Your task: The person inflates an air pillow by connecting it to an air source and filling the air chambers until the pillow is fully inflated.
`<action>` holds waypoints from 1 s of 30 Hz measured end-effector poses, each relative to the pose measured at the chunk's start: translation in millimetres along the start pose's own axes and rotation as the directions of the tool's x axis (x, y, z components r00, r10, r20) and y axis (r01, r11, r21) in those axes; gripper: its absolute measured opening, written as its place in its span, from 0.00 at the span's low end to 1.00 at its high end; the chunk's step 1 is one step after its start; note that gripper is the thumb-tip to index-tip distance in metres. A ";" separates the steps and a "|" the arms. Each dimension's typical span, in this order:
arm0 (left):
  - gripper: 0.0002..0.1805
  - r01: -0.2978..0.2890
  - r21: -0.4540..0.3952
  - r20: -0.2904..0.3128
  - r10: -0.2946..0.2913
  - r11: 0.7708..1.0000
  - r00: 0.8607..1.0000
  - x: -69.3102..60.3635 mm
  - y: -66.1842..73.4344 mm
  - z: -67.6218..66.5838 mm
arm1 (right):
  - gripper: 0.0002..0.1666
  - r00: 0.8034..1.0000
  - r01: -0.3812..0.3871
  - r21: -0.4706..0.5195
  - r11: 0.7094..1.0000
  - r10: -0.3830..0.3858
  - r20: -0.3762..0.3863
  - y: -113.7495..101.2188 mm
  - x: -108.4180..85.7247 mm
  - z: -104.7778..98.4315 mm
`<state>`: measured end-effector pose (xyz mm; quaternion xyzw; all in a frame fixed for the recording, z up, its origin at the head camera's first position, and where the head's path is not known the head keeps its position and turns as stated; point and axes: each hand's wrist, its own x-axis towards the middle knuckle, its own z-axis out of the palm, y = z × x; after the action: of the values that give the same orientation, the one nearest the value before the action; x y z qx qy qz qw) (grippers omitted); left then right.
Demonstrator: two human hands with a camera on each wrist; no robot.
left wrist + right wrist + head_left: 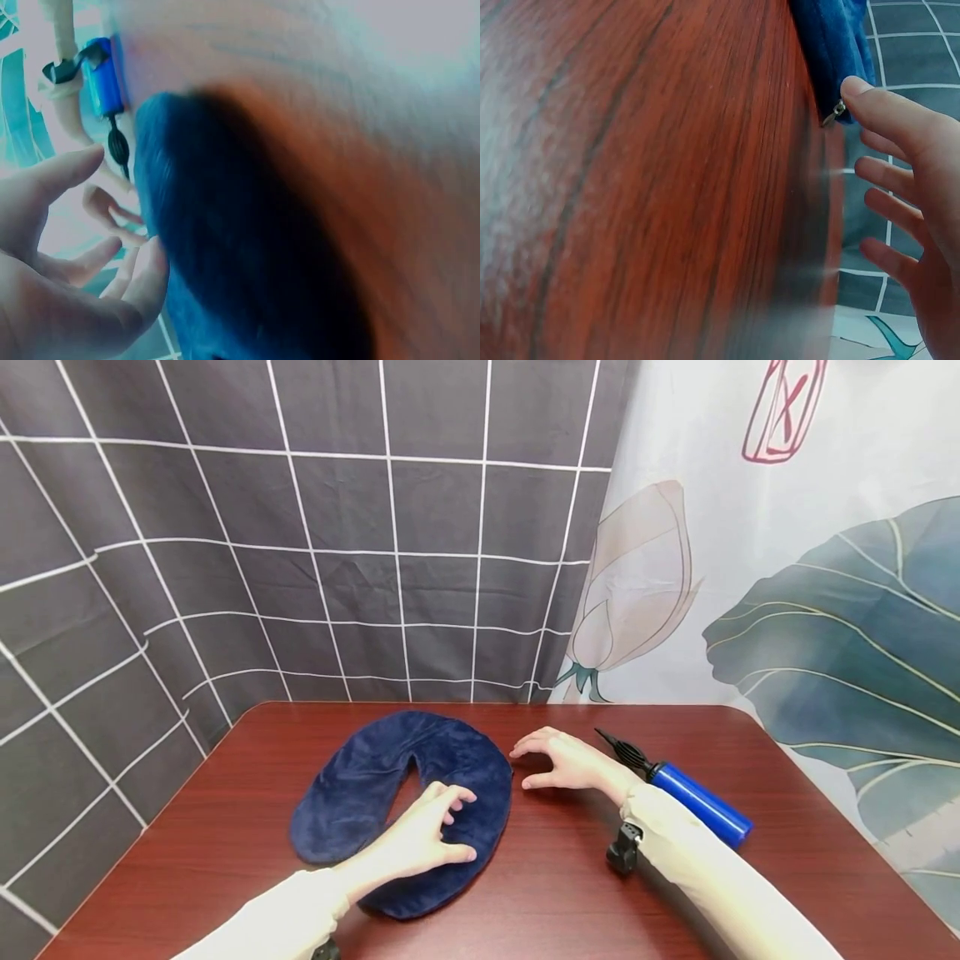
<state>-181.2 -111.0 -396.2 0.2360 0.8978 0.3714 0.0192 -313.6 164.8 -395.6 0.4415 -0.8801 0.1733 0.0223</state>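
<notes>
A dark blue plush U-shaped neck pillow (465,760) lies flat on the table, its gap facing the near left. Over its right arm hovers my left hand (423,835), thumb and fingers spread with nothing between them; whether the fingertips touch the fabric I cannot tell. My right hand (566,762) is just beyond the pillow's right edge, fingers loosely bent and holding nothing. A small metal zipper pull (837,112) hangs at the pillow's edge near the right thumb in the right wrist view. To the right of that hand lies a blue hand pump (701,802) with a black nozzle.
The reddish-brown wooden table (570,893) carries these things. A grey curtain (337,502) with white grid lines hangs behind it and on the left. On the right hangs a white cloth with a printed flower bud (637,577) and large leaf.
</notes>
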 end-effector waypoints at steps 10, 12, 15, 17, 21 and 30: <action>0.36 -0.070 0.165 0.034 0.066 0.984 0.997 -1.1 -4.0 18.0 | 0.23 1.000 0.002 0.013 1.000 -0.002 0.005 0.5 2.6 5.2; 0.36 -0.098 0.174 0.044 0.091 0.980 0.995 -1.4 -6.7 17.6 | 0.23 1.000 -0.002 0.020 1.000 0.002 0.008 0.6 2.4 6.9; 0.36 -0.132 0.168 0.058 0.124 0.977 0.991 -1.7 -11.7 16.9 | 0.22 1.000 -0.010 0.035 0.999 0.010 0.013 -0.1 2.5 8.7; 0.36 -0.140 0.160 0.071 0.130 0.977 0.989 -2.3 -15.0 16.3 | 0.21 1.000 -0.019 0.054 0.998 0.018 0.017 -0.7 2.7 9.8; 0.36 -0.126 0.144 0.104 0.112 0.982 0.988 -3.6 -19.0 13.5 | 0.18 0.999 -0.035 0.093 0.995 0.033 0.020 -1.9 2.6 12.3; 0.36 -0.111 0.103 0.144 0.095 0.988 0.985 -4.6 -20.7 9.6 | 0.11 0.997 -0.057 0.187 0.981 0.064 -0.033 -0.3 3.9 21.1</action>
<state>-183.6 -119.4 -417.9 0.3081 0.9001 0.3042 0.0489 -313.3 154.8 -414.6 0.4111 -0.8725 0.2640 -0.0073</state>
